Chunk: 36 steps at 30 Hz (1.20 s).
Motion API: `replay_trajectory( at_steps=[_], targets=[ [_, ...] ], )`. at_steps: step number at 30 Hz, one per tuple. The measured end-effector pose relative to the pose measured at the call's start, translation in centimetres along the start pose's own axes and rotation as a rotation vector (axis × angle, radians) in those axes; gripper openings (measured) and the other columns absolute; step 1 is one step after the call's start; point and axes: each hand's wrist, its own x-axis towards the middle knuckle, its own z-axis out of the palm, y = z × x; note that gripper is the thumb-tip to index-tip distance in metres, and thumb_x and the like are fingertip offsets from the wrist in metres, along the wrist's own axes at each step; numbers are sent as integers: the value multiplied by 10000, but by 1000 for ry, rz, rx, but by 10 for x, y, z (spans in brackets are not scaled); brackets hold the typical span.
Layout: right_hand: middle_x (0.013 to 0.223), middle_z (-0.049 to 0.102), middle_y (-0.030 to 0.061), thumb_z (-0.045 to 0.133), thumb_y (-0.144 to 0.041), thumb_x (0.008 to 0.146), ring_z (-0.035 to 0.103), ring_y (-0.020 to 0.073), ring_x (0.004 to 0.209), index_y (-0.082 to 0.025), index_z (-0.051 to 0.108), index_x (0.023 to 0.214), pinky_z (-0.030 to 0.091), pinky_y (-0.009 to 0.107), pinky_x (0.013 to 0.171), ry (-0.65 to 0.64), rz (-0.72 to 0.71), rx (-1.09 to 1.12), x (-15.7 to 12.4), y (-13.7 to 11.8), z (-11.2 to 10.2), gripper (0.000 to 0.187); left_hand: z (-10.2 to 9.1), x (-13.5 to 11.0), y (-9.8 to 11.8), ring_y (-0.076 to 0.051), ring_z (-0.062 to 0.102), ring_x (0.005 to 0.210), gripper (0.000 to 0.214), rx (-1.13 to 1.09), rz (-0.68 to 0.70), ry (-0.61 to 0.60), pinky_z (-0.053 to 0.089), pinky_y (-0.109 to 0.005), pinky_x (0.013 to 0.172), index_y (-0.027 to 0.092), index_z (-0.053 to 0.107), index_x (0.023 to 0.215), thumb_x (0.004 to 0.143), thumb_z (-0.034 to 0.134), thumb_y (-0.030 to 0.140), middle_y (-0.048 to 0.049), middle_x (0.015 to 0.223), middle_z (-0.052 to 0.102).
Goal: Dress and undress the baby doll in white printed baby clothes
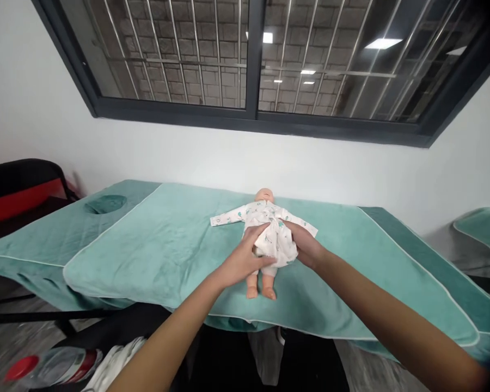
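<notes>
A baby doll (265, 196) lies on its back on a teal towel (159, 245), head toward the wall, bare feet toward me. It wears a white printed garment (275, 239) with long sleeves spread sideways. My left hand (243, 258) grips the garment's fabric at the doll's left side by the waist. My right hand (306, 245) holds the garment's other side, fingers closed on the cloth. The lower part of the garment is bunched up between both hands.
The towel covers a massage bed (106, 204) with a face hole at the left end. A second teal-covered bed (482, 223) stands at right. A black and red chair (20, 188) is at left. A red-capped container (44, 367) and white cloth (114, 362) lie low left. A barred window (253, 60) is above.
</notes>
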Motion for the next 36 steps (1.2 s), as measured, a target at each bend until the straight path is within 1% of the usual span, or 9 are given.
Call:
replay_trajectory(
  at_steps=[6, 11, 15, 19, 22, 26, 30, 32, 36],
  targets=[
    [1149, 666, 85, 723, -362, 761, 647, 219, 973, -201, 596, 1110, 531, 307, 739, 79, -34, -289, -8, 2, -3, 406, -15, -4, 5, -204, 616, 1013, 289, -42, -31, 324, 479, -315, 879, 202, 643, 1134, 869, 631, 318, -47, 1095, 675],
    [1314, 536, 120, 632, -185, 773, 574, 241, 1143, -221, 534, 1221, 537, 405, 858, 328, -381, -749, -24, 5, -16, 460, -17, -8, 25, -206, 619, 984, 260, -25, -62, 339, 483, -307, 833, 209, 671, 1104, 864, 635, 301, -52, 1100, 675],
    [1378, 514, 86, 548, -161, 895, 482, 236, 1297, -288, 525, 1288, 504, 436, 980, 160, -759, -969, -47, -17, -2, 414, -14, -10, 36, -229, 553, 1179, 492, 50, 71, 225, 481, -346, 939, 276, 574, 1262, 803, 597, 103, -63, 1338, 535],
    [1424, 504, 73, 527, -113, 917, 454, 233, 1343, -318, 457, 1394, 439, 459, 1085, -141, -929, -1079, -54, -36, 14, 523, -13, -9, 46, -226, 509, 1234, 758, 73, 254, 49, 506, -348, 923, 372, 376, 1412, 772, 579, 21, -77, 1450, 355],
    [1282, 592, 53, 497, -92, 923, 574, 206, 1185, -329, 514, 1340, 522, 378, 944, -234, -908, -1100, -48, -38, 21, 480, -13, -3, 50, -153, 601, 1008, 693, -17, 269, 49, 528, -298, 800, 389, 369, 1366, 807, 578, 38, -63, 1393, 382],
    [1118, 641, 28, 563, -82, 870, 621, 185, 995, -304, 574, 1266, 511, 316, 808, -19, -837, -1167, -41, -39, 25, 454, -19, 5, 42, -126, 612, 887, 487, -6, 205, 278, 496, -252, 704, 303, 516, 1221, 805, 550, 52, -42, 1271, 488],
    [907, 642, -3, 632, -136, 828, 589, 156, 789, -267, 608, 1182, 463, 295, 723, 114, -737, -1176, -39, -48, 18, 378, -33, 6, 37, -138, 581, 771, 251, 72, 50, 419, 438, -236, 634, 196, 641, 924, 773, 486, 68, -15, 893, 624],
    [844, 625, -12, 667, -193, 818, 567, 146, 744, -251, 629, 1079, 452, 283, 695, 111, -638, -1074, -39, -53, 13, 269, -40, 6, 42, -142, 560, 712, 190, 42, -26, 339, 418, -238, 607, 179, 656, 856, 772, 501, 109, -7, 780, 622],
    [893, 622, 7, 718, -288, 804, 588, 156, 814, -226, 602, 1064, 481, 275, 711, -4, -451, -735, -39, -63, 7, 291, -46, 10, 61, -170, 590, 763, 151, 51, -117, -90, 424, -246, 616, 182, 701, 900, 805, 651, 289, -28, 862, 674]
  ],
)
